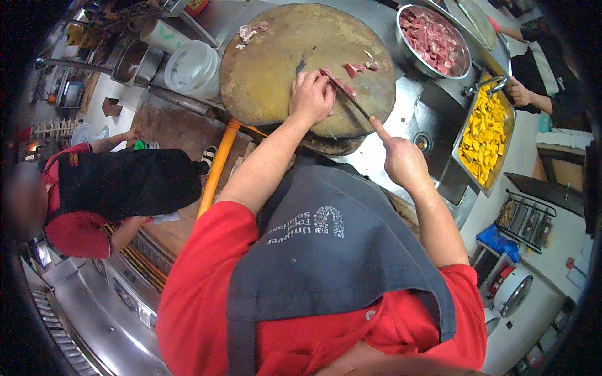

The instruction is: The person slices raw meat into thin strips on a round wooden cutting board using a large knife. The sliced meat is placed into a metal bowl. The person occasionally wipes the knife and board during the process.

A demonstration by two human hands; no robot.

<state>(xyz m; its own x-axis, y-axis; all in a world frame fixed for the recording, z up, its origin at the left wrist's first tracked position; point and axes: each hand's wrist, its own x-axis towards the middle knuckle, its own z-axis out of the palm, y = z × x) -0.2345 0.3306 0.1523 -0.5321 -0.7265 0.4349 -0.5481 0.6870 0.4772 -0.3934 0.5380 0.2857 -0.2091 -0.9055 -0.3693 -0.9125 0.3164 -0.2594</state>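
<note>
A thick round wooden chopping block [263,75] lies before me. My left hand [312,96] rests on it with curled fingers, pressing down raw meat that it mostly covers. In my right hand [405,162] is a long knife [352,101], the index finger stretched along its spine; the handle is hidden in the grip. Its blade runs close beside my left fingertips. Sliced red meat [345,88] shows along the blade's far side. Beyond it lie a small red meat piece [353,70] and pale scraps. More pale trimmings [251,32] sit near the block's far left.
A steel bowl [469,70] of cut meat stands at the far right. Right of the block is a sink [444,127], with a tray [490,187] of yellow chunks along its edge. Plastic tubs [188,68] stand left. One person [127,183] is left; another person's hand [519,91] is right.
</note>
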